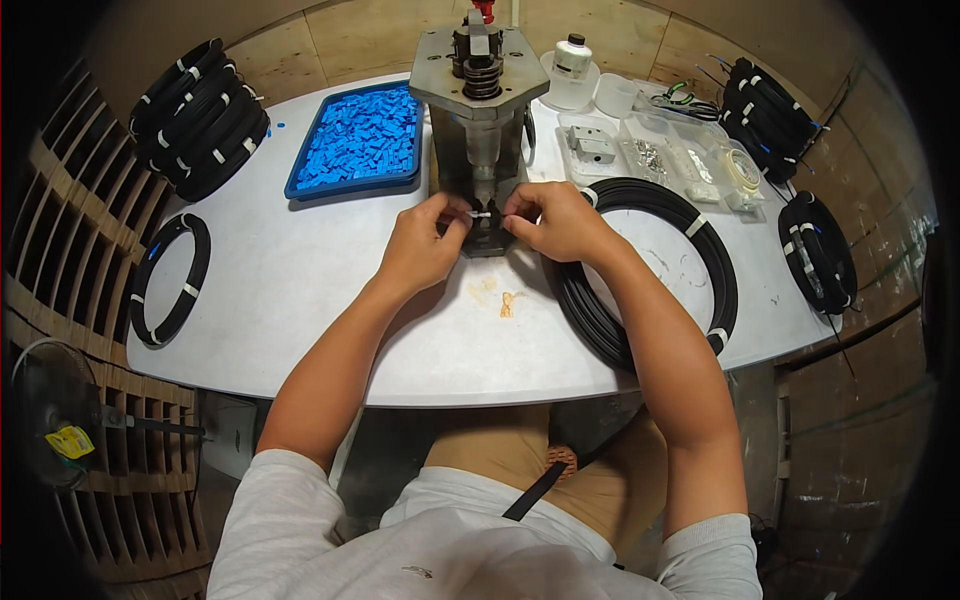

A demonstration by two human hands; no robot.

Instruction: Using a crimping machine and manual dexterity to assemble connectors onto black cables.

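Note:
A grey metal bench press (440, 85) with a spring on top stands at the far middle of the table. At the die under its ram, a small whitish, pin-like piece (479, 214) lies crosswise. My left hand (422, 243) is closed, thumb and fingertips pinching the left end of this piece. From the other side of the die, my right hand (558, 224) is closed in a pinch too; what sits between its fingertips is too small to make out. A large coil of black cable (728, 262) with white ties lies just under and right of my right wrist.
A dark blue tray (300, 188) of small blue pieces stands left of the press. Black cable coils are stacked at the back left (205, 130) and back right (765, 110). A single coil (196, 260) lies at left. Clear boxes of small parts (650, 150) and a white bottle (572, 60) stand at right.

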